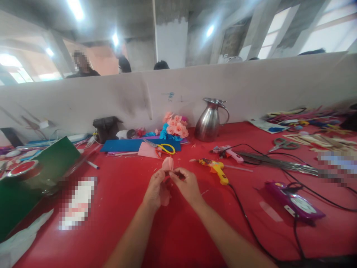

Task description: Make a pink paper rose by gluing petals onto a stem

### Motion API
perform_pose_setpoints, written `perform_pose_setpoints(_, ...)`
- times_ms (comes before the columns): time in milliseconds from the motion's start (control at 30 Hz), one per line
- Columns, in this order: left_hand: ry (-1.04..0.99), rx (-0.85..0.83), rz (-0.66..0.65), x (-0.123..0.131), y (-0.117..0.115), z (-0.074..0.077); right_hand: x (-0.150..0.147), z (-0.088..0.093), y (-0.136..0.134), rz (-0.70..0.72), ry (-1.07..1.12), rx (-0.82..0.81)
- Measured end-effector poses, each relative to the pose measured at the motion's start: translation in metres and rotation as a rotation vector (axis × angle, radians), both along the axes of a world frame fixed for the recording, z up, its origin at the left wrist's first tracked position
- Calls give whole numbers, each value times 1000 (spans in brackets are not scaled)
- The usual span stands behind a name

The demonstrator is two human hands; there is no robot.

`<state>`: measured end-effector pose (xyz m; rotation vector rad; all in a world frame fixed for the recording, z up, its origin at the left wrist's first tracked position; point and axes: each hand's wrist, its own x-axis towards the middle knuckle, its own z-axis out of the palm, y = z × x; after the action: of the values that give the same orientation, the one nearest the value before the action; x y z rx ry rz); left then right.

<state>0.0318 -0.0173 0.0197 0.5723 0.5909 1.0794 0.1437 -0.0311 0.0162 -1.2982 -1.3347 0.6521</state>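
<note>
My left hand (155, 190) and my right hand (187, 185) meet above the red table (117, 208), both pinched on a small pink paper flower (167, 164) whose petals stick up between the fingertips. More pink paper hangs below my left palm. A yellow glue gun (216, 169) lies just right of my right hand, and a pink glue gun (228, 152) lies behind it. Yellow-handled scissors (164, 147) rest on pink and blue sheets beyond my hands.
A steel jug (209, 120) and a bunch of finished paper flowers (175, 127) stand by the white partition (251, 85). Green sheets (41, 167) lie at left. Black cables, a purple device (295, 202), wires and grey scissors (283, 144) lie at right. People sit behind the partition.
</note>
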Motion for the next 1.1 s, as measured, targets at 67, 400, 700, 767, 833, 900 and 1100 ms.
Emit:
perform_pose_setpoints(67,45,51,-18,0,0,0,0,1,0,-6,10,9)
perform_pose_setpoints(400,170,20,85,1,4,-3,-2,1,-2,30,-15,4)
perform_pose_setpoints(700,130,27,105,3,5,-5,-1,2,-2,27,113,38)
perform_pose_setpoints(767,125,40,98,3,5,-4,-2,2,-1,37,151,27)
perform_pose_setpoints(833,136,63,98,3,5,-4,-2,2,-1,54,165,18)
perform_pose_setpoints(900,164,89,101,3,5,-5,-3,1,-1,69,179,16)
perform_pose_setpoints(1100,170,35,116,1,5,-4,-3,-3,2,81,220,-1)
